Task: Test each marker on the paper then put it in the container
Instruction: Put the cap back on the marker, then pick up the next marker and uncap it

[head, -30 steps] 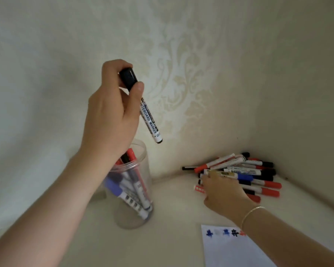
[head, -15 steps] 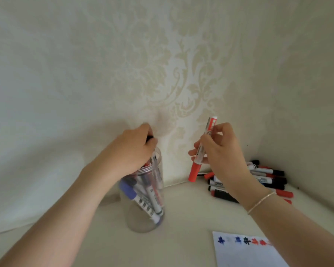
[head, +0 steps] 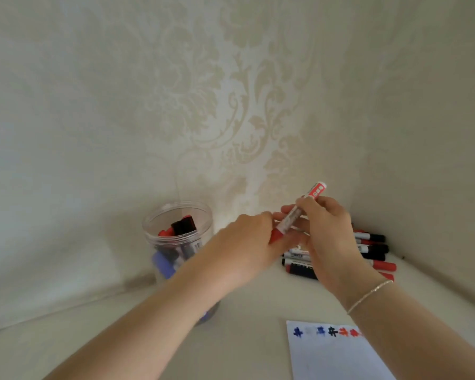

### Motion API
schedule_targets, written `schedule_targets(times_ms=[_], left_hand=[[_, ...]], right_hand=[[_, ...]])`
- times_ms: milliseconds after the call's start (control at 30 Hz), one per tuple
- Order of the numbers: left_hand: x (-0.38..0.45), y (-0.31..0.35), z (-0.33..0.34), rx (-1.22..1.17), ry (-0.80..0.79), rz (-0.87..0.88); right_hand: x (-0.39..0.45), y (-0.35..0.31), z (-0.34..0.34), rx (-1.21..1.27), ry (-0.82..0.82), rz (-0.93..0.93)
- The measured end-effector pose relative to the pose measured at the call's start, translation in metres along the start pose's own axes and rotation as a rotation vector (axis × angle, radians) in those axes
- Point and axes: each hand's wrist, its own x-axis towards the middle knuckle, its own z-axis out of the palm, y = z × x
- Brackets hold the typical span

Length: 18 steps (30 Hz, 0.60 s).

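A right hand (head: 327,237) grips a red marker (head: 296,215) raised above the counter (head: 244,311); the left hand (head: 247,245), blurred, reaches its red cap, grip unclear. The left forearm crosses the clear container (head: 177,237) of markers. Loose markers (head: 373,250) crowd the wall corner; the paper (head: 332,355) lies at the near edge.

Cream damask wallpaper (head: 231,105) covers both walls meeting in a corner; the pattern is floral. A pale tabletop (head: 244,338) lies below; a thin gold bracelet (head: 368,296) shows.
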Motion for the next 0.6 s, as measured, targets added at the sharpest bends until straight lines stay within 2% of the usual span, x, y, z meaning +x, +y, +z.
schedule_targets(times_ms=[100, 167, 300, 400, 600], left_hand=[[0.014, -0.006, 0.015, -0.299, -0.071, 0.038], [0.017, -0.009, 0.019, -0.454, -0.172, 0.081], [0.01, -0.005, 0.024, -0.612, -0.233, 0.188], [0.004, 0.0, 0.026, -0.795, -0.259, 0.215], [0.002, 0.008, 0.035, -0.938, -0.245, 0.252]], right_hand=[[-0.001, -0.001, -0.012, -0.093, 0.001, -0.044], [0.0, -0.004, -0.022, -0.158, -0.068, -0.019], [0.003, -0.011, -0.034, -0.188, -0.302, 0.073], [0.005, -0.019, -0.037, -0.282, -0.368, 0.028], [0.006, -0.025, -0.047, -0.24, -0.414, 0.036]])
